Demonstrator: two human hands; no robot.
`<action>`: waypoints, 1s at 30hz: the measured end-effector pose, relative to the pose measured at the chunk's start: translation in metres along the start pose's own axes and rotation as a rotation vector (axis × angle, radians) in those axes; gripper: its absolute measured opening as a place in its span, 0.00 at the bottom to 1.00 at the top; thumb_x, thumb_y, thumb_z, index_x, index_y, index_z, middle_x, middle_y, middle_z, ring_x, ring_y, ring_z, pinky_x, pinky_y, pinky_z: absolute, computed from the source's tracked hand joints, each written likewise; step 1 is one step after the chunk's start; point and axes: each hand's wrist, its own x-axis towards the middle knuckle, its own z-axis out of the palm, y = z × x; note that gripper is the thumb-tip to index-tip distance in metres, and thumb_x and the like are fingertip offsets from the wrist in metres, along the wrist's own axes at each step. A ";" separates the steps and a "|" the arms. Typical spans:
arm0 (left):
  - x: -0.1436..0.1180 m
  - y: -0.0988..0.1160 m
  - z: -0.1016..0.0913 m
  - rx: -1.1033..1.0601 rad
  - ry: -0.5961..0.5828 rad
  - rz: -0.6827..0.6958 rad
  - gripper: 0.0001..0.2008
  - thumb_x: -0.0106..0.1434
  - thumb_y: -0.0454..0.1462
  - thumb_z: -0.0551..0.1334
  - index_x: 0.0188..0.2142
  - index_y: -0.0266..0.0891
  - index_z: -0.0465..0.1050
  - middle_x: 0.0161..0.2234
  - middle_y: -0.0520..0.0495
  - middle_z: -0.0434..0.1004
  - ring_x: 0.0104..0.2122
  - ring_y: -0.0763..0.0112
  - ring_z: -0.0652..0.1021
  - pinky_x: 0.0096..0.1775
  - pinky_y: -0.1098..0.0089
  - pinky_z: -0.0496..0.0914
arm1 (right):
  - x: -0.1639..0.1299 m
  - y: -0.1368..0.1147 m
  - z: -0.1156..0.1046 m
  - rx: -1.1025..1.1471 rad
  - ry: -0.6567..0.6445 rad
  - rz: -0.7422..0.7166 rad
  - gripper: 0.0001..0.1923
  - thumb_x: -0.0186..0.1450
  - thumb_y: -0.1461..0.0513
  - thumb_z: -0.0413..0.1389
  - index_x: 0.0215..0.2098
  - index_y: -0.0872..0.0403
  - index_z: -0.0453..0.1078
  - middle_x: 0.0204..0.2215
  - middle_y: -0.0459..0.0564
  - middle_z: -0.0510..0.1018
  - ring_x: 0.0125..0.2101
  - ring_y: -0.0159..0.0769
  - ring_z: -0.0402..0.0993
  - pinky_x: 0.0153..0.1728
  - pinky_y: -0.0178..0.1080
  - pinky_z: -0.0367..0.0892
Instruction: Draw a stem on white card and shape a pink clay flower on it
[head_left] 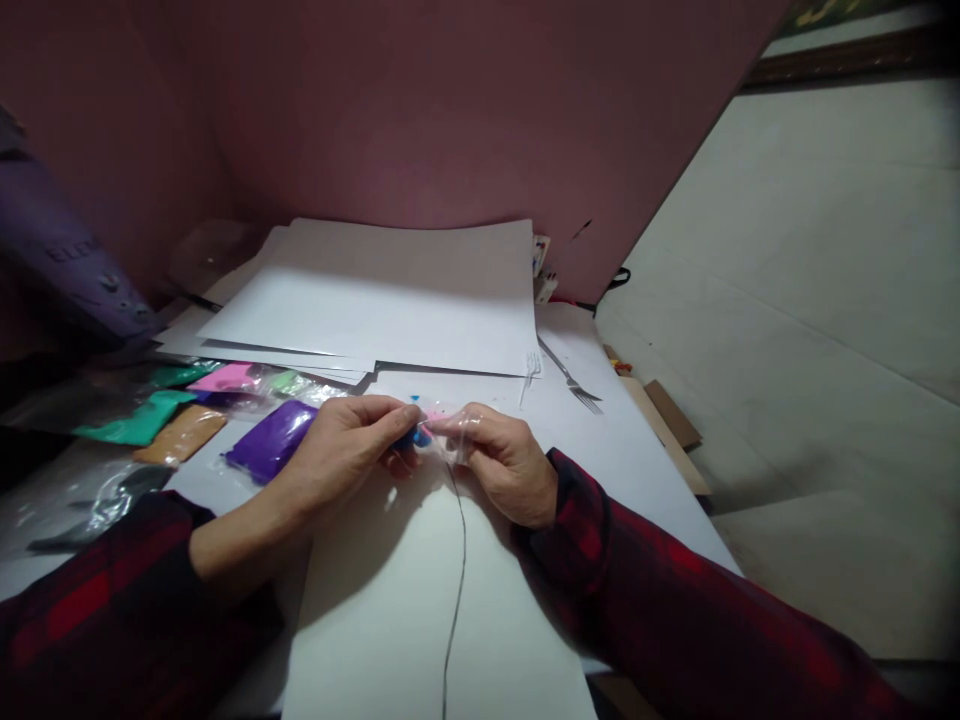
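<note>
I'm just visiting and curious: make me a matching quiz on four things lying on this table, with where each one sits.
Things:
1. fork
2. purple packet
3. small blue piece
4. stack of white sheets

Places:
A. pinched between the left hand and the right hand
B. at the back, against the pink wall
C. right of the sheets, near the table's edge
D. just left of the left hand

Pairs: 1-C, 2-D, 3-A, 4-B
</note>
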 end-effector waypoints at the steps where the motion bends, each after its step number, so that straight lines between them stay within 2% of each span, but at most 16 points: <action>1: 0.000 -0.001 0.000 0.016 0.039 0.028 0.14 0.59 0.47 0.63 0.30 0.36 0.76 0.23 0.47 0.77 0.23 0.70 0.75 0.28 0.70 0.70 | 0.001 -0.002 0.000 -0.031 -0.002 -0.014 0.16 0.62 0.71 0.52 0.42 0.53 0.76 0.30 0.49 0.76 0.31 0.32 0.72 0.34 0.39 0.71; 3: -0.002 -0.002 0.000 0.112 0.171 0.149 0.14 0.59 0.46 0.64 0.37 0.37 0.75 0.29 0.47 0.78 0.26 0.70 0.75 0.28 0.70 0.70 | 0.001 -0.005 0.000 -0.117 0.021 -0.047 0.11 0.65 0.68 0.53 0.43 0.55 0.75 0.33 0.51 0.77 0.34 0.34 0.73 0.36 0.41 0.72; 5: -0.005 -0.004 0.002 0.287 0.269 0.351 0.13 0.59 0.44 0.64 0.39 0.38 0.73 0.33 0.48 0.76 0.28 0.71 0.74 0.28 0.70 0.69 | 0.001 -0.006 0.001 -0.236 0.059 -0.084 0.11 0.67 0.65 0.52 0.45 0.58 0.73 0.34 0.54 0.76 0.36 0.36 0.73 0.38 0.42 0.72; 7: -0.008 -0.007 0.005 0.454 0.216 0.554 0.10 0.60 0.42 0.64 0.36 0.38 0.72 0.31 0.48 0.74 0.28 0.71 0.72 0.28 0.71 0.68 | -0.001 -0.007 0.003 -0.339 0.079 -0.119 0.14 0.69 0.65 0.49 0.50 0.60 0.70 0.36 0.56 0.75 0.36 0.38 0.73 0.38 0.44 0.73; 9: -0.010 -0.010 0.010 0.548 0.112 0.682 0.08 0.59 0.40 0.64 0.36 0.38 0.71 0.29 0.49 0.73 0.28 0.71 0.72 0.27 0.72 0.67 | -0.004 -0.009 0.006 -0.397 0.066 -0.162 0.19 0.69 0.65 0.46 0.57 0.60 0.64 0.37 0.57 0.74 0.37 0.39 0.72 0.37 0.44 0.73; 10: -0.011 -0.012 0.012 0.581 0.090 0.710 0.08 0.60 0.39 0.64 0.36 0.38 0.71 0.29 0.49 0.74 0.28 0.71 0.72 0.27 0.72 0.67 | -0.005 -0.010 0.007 -0.412 0.049 -0.182 0.21 0.69 0.66 0.46 0.59 0.60 0.61 0.38 0.57 0.73 0.37 0.40 0.72 0.37 0.45 0.74; 14: -0.012 -0.014 0.017 0.688 0.155 0.747 0.05 0.62 0.37 0.60 0.36 0.38 0.71 0.27 0.49 0.74 0.24 0.73 0.71 0.26 0.72 0.66 | -0.010 -0.016 0.012 -0.491 -0.025 -0.200 0.29 0.66 0.70 0.45 0.65 0.61 0.50 0.43 0.62 0.71 0.40 0.43 0.71 0.37 0.45 0.74; 19: -0.013 -0.015 0.018 0.730 0.175 0.810 0.08 0.63 0.33 0.55 0.28 0.38 0.69 0.22 0.52 0.70 0.20 0.76 0.67 0.24 0.73 0.63 | -0.010 -0.019 0.014 -0.636 -0.059 -0.158 0.32 0.65 0.68 0.45 0.67 0.59 0.47 0.43 0.60 0.71 0.39 0.44 0.69 0.35 0.46 0.73; 22: -0.014 -0.016 0.019 0.766 0.157 0.838 0.08 0.62 0.32 0.55 0.26 0.39 0.68 0.20 0.53 0.69 0.19 0.77 0.65 0.23 0.73 0.61 | -0.008 -0.016 0.012 -0.697 -0.077 -0.132 0.33 0.63 0.66 0.47 0.66 0.58 0.49 0.43 0.59 0.71 0.39 0.46 0.67 0.38 0.49 0.72; 25: -0.014 -0.017 0.021 0.821 0.198 0.887 0.10 0.61 0.31 0.55 0.24 0.39 0.66 0.19 0.53 0.67 0.18 0.76 0.64 0.23 0.73 0.60 | -0.008 -0.013 0.011 -0.726 -0.017 -0.114 0.30 0.64 0.64 0.47 0.65 0.60 0.54 0.43 0.60 0.71 0.40 0.46 0.67 0.38 0.48 0.71; 30: -0.017 -0.016 0.024 0.858 0.152 0.953 0.12 0.63 0.29 0.53 0.25 0.40 0.68 0.19 0.52 0.69 0.20 0.75 0.66 0.24 0.72 0.61 | -0.007 -0.015 0.013 -0.649 0.127 -0.079 0.20 0.68 0.63 0.48 0.56 0.53 0.68 0.36 0.54 0.74 0.34 0.38 0.69 0.32 0.39 0.69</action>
